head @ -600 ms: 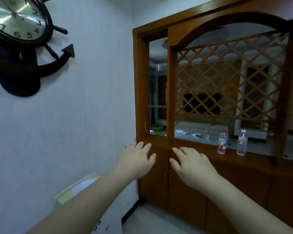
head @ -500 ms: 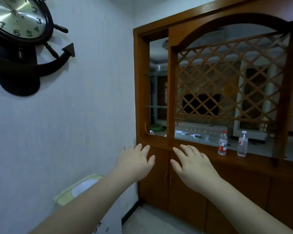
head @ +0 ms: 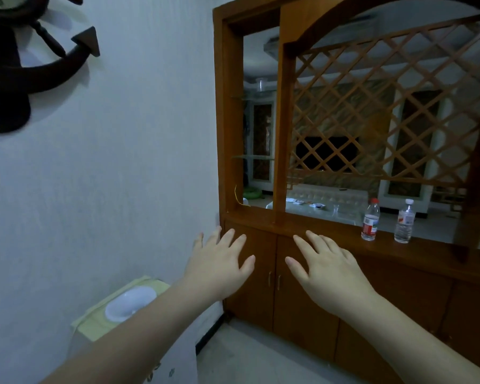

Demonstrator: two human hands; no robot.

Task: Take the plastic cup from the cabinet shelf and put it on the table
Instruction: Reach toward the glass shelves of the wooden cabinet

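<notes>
A clear plastic cup (head: pixel 261 85) stands on the top glass shelf (head: pixel 240 98) in the narrow left opening of the wooden cabinet (head: pixel 230 128). My left hand (head: pixel 219 266) and my right hand (head: pixel 327 268) are both stretched out in front of the lower cabinet doors, palms down, fingers spread, holding nothing. Both hands are well below the cup. A table (head: pixel 316 212) with a pale cloth shows through the cabinet, in the room behind it.
Two water bottles (head: pixel 370 223) (head: pixel 404 225) stand on the cabinet ledge at the right. A wooden lattice (head: pixel 385 112) fills the arched opening. A pale green box (head: pixel 122 303) sits low at the left wall. A dark anchor-shaped clock (head: pixel 20 65) hangs at the upper left.
The view has tilted down and drawn closer to the cabinet. Both hands have kept their spread pose and sit a little lower against the cabinet doors.
</notes>
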